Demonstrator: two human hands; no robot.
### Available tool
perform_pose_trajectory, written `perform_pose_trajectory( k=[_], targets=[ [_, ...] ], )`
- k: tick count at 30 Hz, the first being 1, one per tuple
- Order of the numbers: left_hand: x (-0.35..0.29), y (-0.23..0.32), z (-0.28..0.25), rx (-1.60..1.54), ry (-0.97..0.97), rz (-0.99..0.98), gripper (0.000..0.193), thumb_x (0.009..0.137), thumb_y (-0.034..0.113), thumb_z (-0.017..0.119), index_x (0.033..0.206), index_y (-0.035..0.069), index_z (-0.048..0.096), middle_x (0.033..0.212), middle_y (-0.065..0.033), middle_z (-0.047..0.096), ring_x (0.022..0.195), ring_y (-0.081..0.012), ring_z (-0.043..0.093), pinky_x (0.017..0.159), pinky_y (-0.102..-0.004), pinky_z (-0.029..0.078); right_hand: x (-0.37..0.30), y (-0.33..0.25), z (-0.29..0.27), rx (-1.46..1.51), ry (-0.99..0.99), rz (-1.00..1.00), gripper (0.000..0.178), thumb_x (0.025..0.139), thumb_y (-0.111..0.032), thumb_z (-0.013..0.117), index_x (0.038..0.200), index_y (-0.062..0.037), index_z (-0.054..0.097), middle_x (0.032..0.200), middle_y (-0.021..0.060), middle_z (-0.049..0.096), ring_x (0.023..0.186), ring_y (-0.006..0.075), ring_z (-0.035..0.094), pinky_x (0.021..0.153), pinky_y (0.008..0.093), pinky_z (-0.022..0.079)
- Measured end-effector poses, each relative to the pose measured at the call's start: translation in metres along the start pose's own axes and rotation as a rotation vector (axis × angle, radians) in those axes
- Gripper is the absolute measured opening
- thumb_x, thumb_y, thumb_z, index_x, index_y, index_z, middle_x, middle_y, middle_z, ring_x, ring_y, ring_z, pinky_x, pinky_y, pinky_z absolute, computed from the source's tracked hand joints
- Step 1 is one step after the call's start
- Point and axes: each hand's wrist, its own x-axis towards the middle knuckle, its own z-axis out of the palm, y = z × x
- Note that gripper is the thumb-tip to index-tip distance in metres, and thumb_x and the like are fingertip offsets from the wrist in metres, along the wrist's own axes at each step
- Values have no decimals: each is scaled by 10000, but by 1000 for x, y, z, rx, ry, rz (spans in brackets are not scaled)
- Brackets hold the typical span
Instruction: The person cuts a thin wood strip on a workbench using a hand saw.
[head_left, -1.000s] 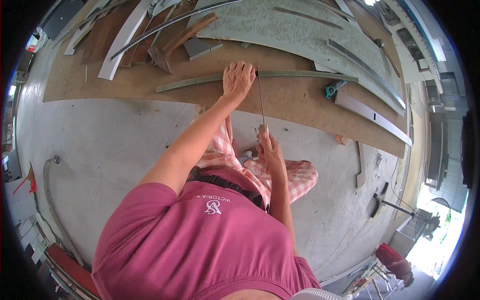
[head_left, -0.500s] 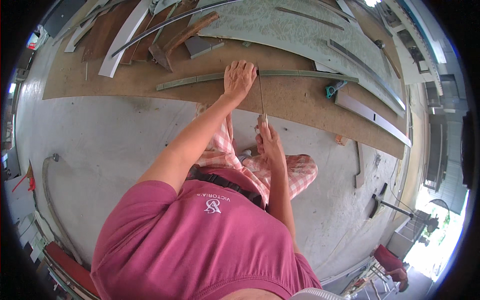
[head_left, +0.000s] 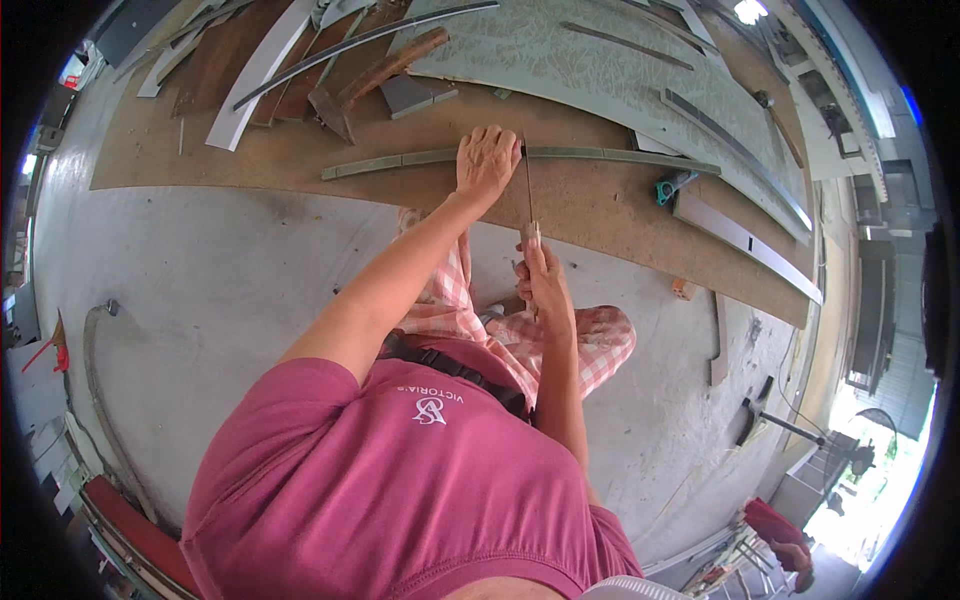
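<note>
brown board is spread under the work, with a white strip laid on it at the far left, slanting away. next to it a hammer is rested, its head toward the person. a long grey-green strip is laid near the board's front edge, its long axis running left to right, bowed by the lens. its left part is covered by the left hand, set palm down with fingers close together; whether the strip is pinched or only pressed cannot be told. just right of that hand, a thin saw is set across the strip, its blade pointed away from the person, nearly square to the strip. its handle is wrapped by the right hand. near the strip's right end, a teal-handled tool and a silver bar are seen.
</note>
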Motion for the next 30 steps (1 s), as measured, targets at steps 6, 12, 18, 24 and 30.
perform_pose_trajectory(
  k=[6, 12, 18, 24, 30],
  targets=[
    [2, -5, -3, -10, 14, -14, 109, 830, 173, 636, 820, 107, 551, 826, -56, 560, 832, -256, 565, 712, -402, 440, -26, 14, -9, -135, -24, 20, 420, 991, -427, 461, 1036, -24, 568, 646, -32, 441, 505, 53, 376, 437, 231, 288],
    [2, 0, -2, 3, 27, 7, 114, 826, 191, 637, 795, 119, 554, 822, -51, 570, 831, -252, 557, 709, -391, 427, 0, -2, 1, -12, -18, 20, 478, 977, -472, 475, 1072, -13, 569, 655, -29, 426, 504, 52, 354, 445, 235, 289],
    [-1, -4, 1, -11, 20, -6, 110, 834, 197, 634, 805, 121, 560, 832, -53, 571, 837, -252, 556, 719, -395, 428, -17, 26, -13, -99, -36, 11, 481, 973, -470, 488, 1080, -5, 553, 650, -31, 417, 496, 45, 342, 424, 218, 264],
    [2, 0, -5, -15, 7, 1, 109, 835, 181, 638, 830, 111, 555, 850, -52, 568, 835, -250, 560, 731, -394, 439, -4, 2, -2, -55, -12, 36, 471, 974, -477, 478, 1059, -23, 566, 650, -24, 433, 494, 48, 353, 425, 227, 267],
    [-2, -5, 0, -20, 25, 5, 120, 831, 205, 638, 811, 128, 549, 839, -45, 564, 842, -247, 548, 718, -395, 418, -15, 22, -8, -147, -11, 8, 442, 982, -467, 464, 1005, -35, 554, 670, -18, 450, 497, 58, 372, 427, 229, 281]
  ],
)
